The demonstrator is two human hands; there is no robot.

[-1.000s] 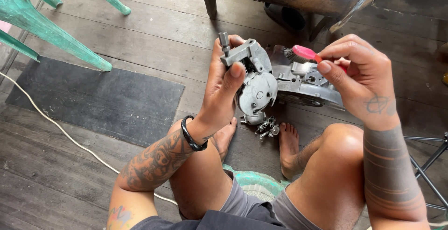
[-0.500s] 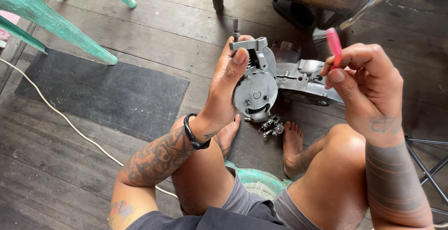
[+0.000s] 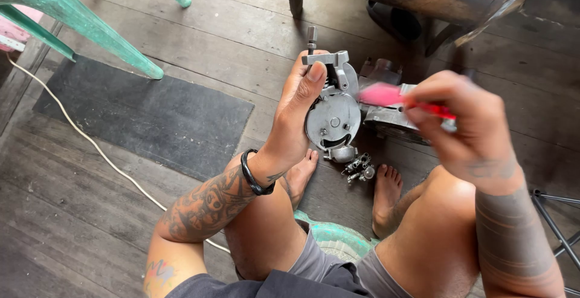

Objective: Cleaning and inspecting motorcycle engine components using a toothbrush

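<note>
Metal engine part (image 3: 332,113) in left grip (image 3: 293,123); pink-handled tool (image 3: 393,97) in closed right grip (image 3: 465,126)

The right hand (image 3: 465,123) now swings the pink tool (image 3: 386,95) down from upright to level, pointing toward the metal part (image 3: 332,116).

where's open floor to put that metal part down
Bare boards lie between the dark mat and the left hand, and behind the mat toward the green chair legs. It is crowded by the feet, where small metal bits lie.
</note>
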